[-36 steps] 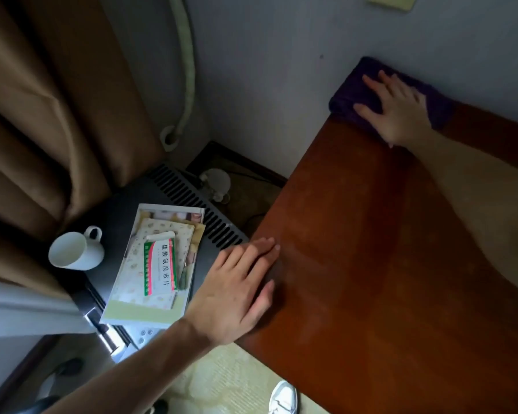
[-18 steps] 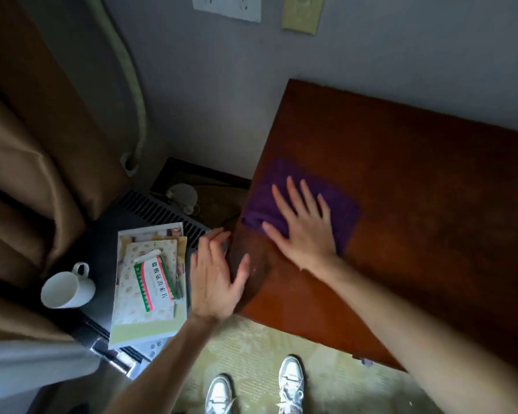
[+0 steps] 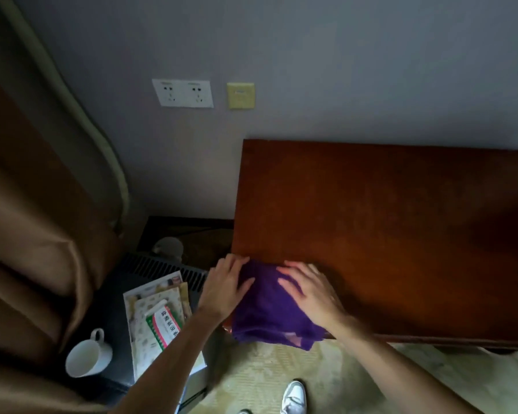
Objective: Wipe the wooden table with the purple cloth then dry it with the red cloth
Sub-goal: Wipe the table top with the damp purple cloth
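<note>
- Standing at 6 o'clock, the person's shoes show on the pale carpet, just below the counter's near edge.
- Both hands are flat and spread on the purple cloth, gripping nothing: the right hand presses its top at 5 o'clock, while the left hand lies on its left edge at the counter's corner, fingers loose rather than clenched.
- Half a second ago the cloth lay further in on the counter under the right hand alone, with the left hand beside the edge; a second ago it was up at the far corner by the wall.
- Now the cloth is at the near left corner, its lower part bunched and hanging over the front edge.
- My reading: one full stroke from wall to front edge is done, so this left strip is wiped and the rest, toward 3 o'clock, may remain.
- At 8 o'clock, on a dark low unit, sit a white cup and a stack of papers with a small box on top.
- Toward 12 o'clock the wall carries a double socket and a yellowish plate.
- No red cloth is in view, so drying has not begun.
</note>
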